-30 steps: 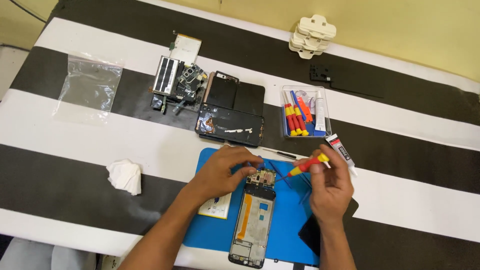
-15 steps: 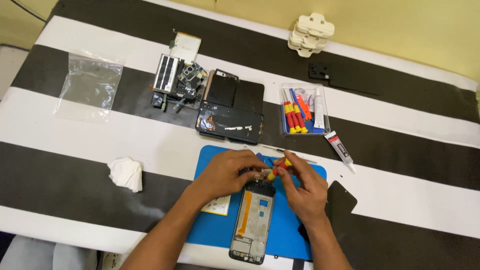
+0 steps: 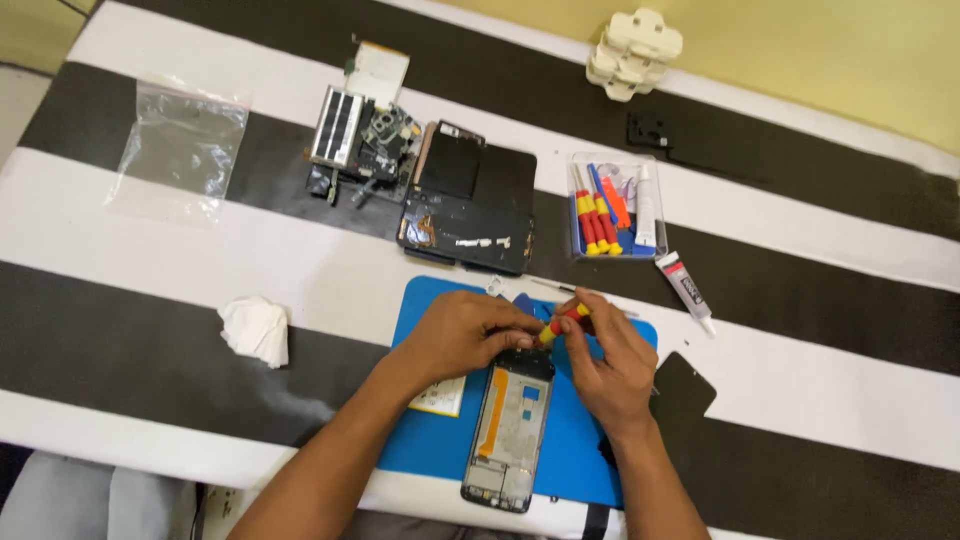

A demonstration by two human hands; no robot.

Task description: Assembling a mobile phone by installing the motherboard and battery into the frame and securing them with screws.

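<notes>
A bench [image 3: 150, 330] fills nearly the whole view, covered with a cloth in broad black and white stripes that run slantwise from left to right. Beyond the bench's far edge rises a plain yellow wall [image 3: 820, 60]. Off the bench's left end shows a strip of pale floor [image 3: 25, 95]. The light is even and soft, with faint shadows.

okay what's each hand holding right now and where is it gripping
The right hand pinches a red-and-yellow screwdriver by its handle, tip down at the top of the opened phone frame. The left hand rests on that top end; whether it grips cannot be told.
</notes>
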